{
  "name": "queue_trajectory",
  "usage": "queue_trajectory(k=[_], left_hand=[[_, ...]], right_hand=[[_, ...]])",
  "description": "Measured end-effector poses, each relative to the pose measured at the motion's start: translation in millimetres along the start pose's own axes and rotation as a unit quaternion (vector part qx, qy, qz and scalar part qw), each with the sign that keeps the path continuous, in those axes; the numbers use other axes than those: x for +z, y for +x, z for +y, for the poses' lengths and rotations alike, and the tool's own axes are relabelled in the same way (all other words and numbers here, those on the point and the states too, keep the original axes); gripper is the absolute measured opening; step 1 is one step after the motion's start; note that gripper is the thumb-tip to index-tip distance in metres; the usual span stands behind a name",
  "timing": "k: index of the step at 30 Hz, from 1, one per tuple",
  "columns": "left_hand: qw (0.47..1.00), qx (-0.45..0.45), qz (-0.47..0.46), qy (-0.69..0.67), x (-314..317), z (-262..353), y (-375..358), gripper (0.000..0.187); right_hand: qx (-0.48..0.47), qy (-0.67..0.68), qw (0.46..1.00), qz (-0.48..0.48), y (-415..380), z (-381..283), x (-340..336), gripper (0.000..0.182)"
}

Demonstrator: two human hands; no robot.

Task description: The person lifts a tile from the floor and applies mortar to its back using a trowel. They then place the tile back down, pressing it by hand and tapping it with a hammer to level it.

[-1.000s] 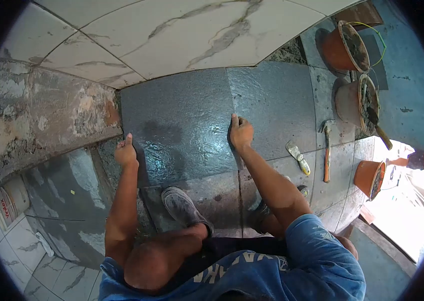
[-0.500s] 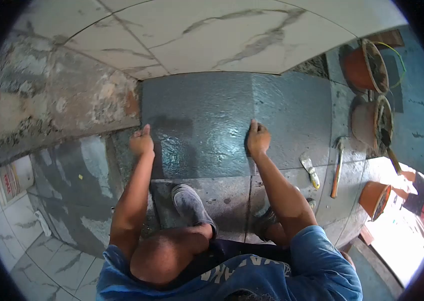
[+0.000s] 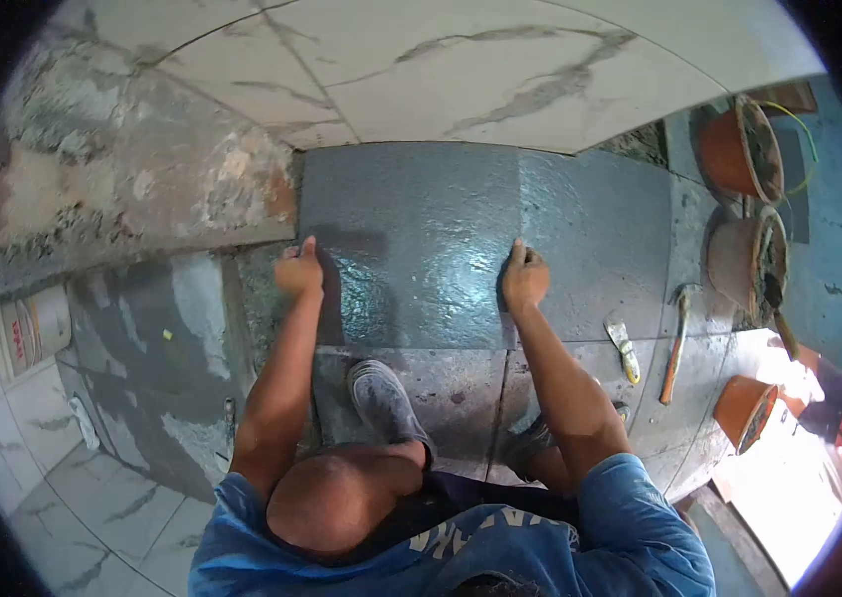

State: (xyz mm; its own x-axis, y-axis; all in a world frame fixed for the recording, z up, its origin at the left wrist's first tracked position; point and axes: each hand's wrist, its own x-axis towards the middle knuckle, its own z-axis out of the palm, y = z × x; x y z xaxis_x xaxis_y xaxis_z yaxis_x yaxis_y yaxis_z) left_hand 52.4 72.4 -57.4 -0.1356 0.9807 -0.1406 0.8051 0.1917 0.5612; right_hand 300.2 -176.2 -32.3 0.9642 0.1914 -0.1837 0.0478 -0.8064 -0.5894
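Observation:
A dark grey textured tile lies flat in front of me, wet-looking and shiny in the middle. My left hand is at its left edge, fingers curled in and thumb pointing forward along the edge. At the joint on its right side, my right hand has curled fingers and an extended thumb against the tile's edge. The undersides of both hands are hidden. A second dark grey tile adjoins it on the right. To the right of my right hand lie a putty knife and a hammer.
Orange-brown buckets with mortar residue stand along the right, a trowel in one. A smaller orange pot is nearer. A marble-patterned surface borders the far side; a rough cement ledge is left. My shoe stands close to the tile.
The whole view has shifted slightly, so most things appear farther right. My left thumb now points forward along the tile's edge. Both hands stay at the tile's sides.

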Motion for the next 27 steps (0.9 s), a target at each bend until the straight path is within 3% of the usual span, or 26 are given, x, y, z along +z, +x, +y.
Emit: queue_trajectory(k=[2, 4, 7, 12, 16, 18, 22, 27], left_hand=[[0.999, -0.004, -0.036, -0.027, -8, 14, -6, 0.045], [0.995, -0.08, -0.025, -0.054, -17, 32, -15, 0.04], [0.998, -0.042, -0.028, -0.045, 5, -5, 7, 0.038], [0.994, -0.053, -0.059, -0.076, -7, 13, -2, 0.04], [0.998, -0.002, -0.062, -0.011, -7, 9, 2, 0.045], [0.998, -0.014, -0.067, 0.016, -16, 30, -10, 0.045], [0.997, -0.049, -0.056, -0.008, -15, 34, -13, 0.045], [0.998, -0.029, -0.063, 0.002, -15, 30, -12, 0.044]], right_hand=[[-0.006, -0.023, 1.0, 0.016, 0, 1, 4, 0.044], [0.01, -0.025, 0.999, 0.02, 0, 0, 5, 0.043], [0.043, 0.019, 0.999, 0.016, -2, -6, 2, 0.039], [0.107, 0.056, 0.993, -0.005, -3, -12, -3, 0.035], [0.089, 0.064, 0.994, -0.004, -2, -4, 4, 0.036], [0.064, 0.047, 0.995, 0.063, -5, -4, 8, 0.034], [0.07, 0.052, 0.996, 0.035, -5, -2, 8, 0.034], [0.095, 0.044, 0.994, 0.015, -5, -7, 3, 0.032]])
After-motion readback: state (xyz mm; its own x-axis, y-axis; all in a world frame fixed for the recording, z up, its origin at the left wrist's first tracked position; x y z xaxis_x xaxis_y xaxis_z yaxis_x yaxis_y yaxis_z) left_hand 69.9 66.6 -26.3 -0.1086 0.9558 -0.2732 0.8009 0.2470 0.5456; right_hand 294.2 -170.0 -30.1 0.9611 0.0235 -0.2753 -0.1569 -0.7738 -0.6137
